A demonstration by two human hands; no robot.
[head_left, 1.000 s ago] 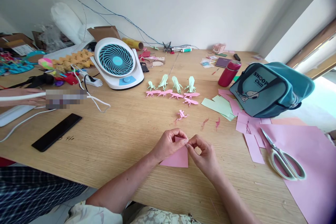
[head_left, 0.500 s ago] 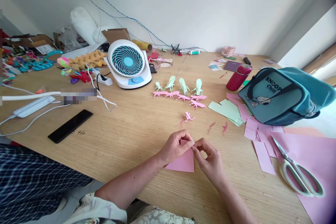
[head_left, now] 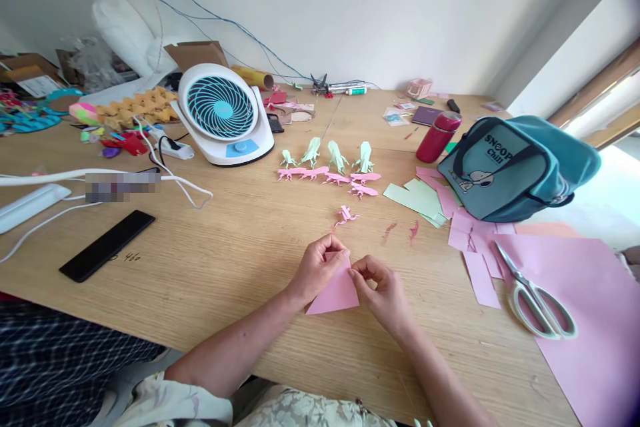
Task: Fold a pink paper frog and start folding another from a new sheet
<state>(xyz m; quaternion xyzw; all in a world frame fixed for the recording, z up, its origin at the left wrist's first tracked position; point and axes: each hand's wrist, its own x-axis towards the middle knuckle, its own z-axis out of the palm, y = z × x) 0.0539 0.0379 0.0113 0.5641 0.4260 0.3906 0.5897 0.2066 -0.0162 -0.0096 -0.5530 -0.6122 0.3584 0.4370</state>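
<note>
The pink paper is a roughly triangular piece lying on the wooden table right in front of the person, its top corner lifted between both hands. The left hand is curled, with thumb and fingertips pinched shut on that top corner. The right hand is curled too, and its thumb and forefinger nip the paper's edge just below the left hand's fingertips, so the two hands almost touch. Whether the piece is a single layer or already folded double is hard to tell from this angle. Just beyond the hands lies a small pink folded figure, with two pink scraps to its right. Farther beyond sits a row of pink figures, and behind it a row of green figures. Well to the right of the right hand, scissors rest on a large pink sheet, with cut pink strips between them and the hand. Beyond the strips are green paper pieces, a blue bag and a red bottle. Far beyond the left hand stands a white fan, and well to that hand's left lies a flat black bar.
</note>
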